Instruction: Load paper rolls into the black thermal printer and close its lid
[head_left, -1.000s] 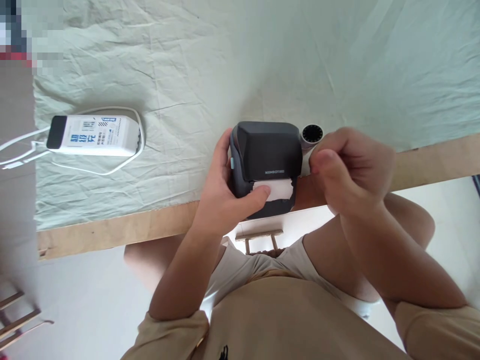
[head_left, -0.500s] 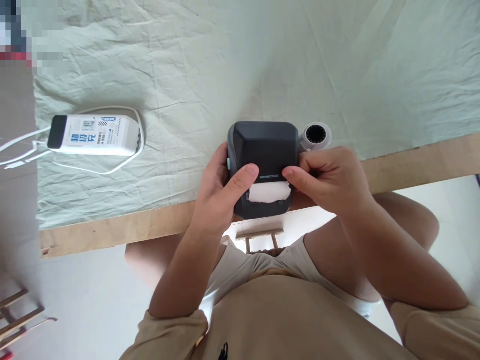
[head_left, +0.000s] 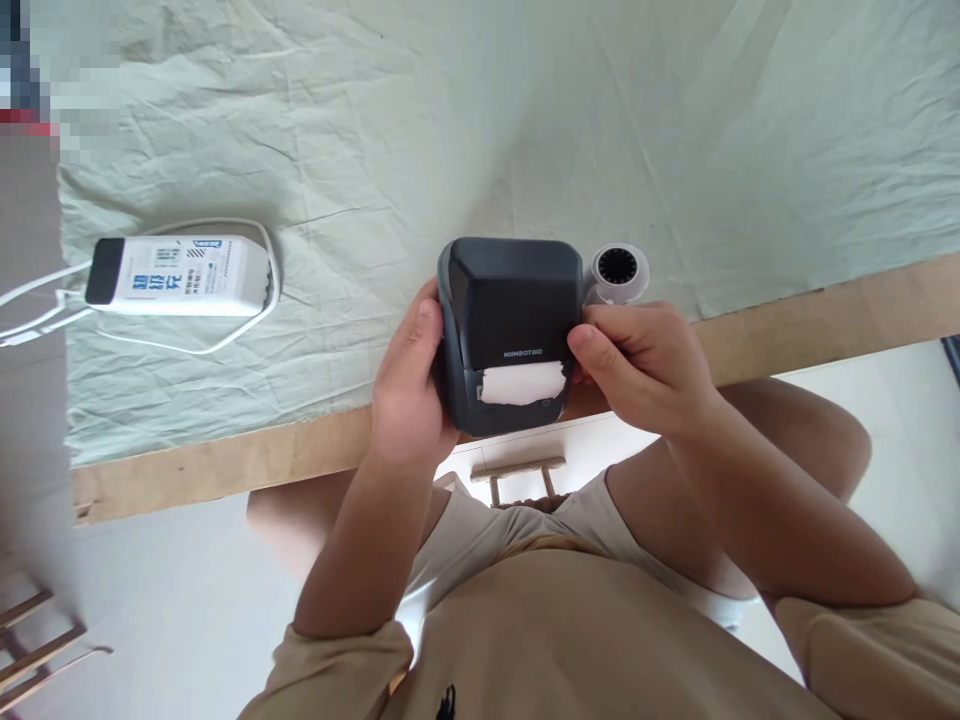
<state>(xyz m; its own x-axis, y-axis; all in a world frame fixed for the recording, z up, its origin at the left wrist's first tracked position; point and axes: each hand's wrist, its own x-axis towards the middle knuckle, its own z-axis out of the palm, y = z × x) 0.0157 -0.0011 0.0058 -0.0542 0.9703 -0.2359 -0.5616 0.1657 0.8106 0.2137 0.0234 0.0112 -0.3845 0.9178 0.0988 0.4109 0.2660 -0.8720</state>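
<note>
A dark label printer (head_left: 517,310) is held between my two hands at the table's near edge, its lid facing up. A strip of white paper (head_left: 523,384) with a torn edge comes out of its front slot. My left hand (head_left: 409,380) is wrapped round the printer's left side, thumb along that side. At the right side, my right hand (head_left: 645,360) grips the printer's edge with thumb and curled fingers; the fingertips are partly hidden. Just beyond the right hand stands a small white camera (head_left: 619,268) with a round black face.
A white power strip (head_left: 184,275) with blue print lies on the left of the pale green cloth (head_left: 360,200), its white cable (head_left: 274,250) looped around it. The table's bare wooden edge (head_left: 225,458) runs along the front. Wooden stool parts (head_left: 519,468) show below.
My left thumb has moved off the printer's top to its left side. My right thumb has shifted from the top to the right edge. The view has shifted slightly.
</note>
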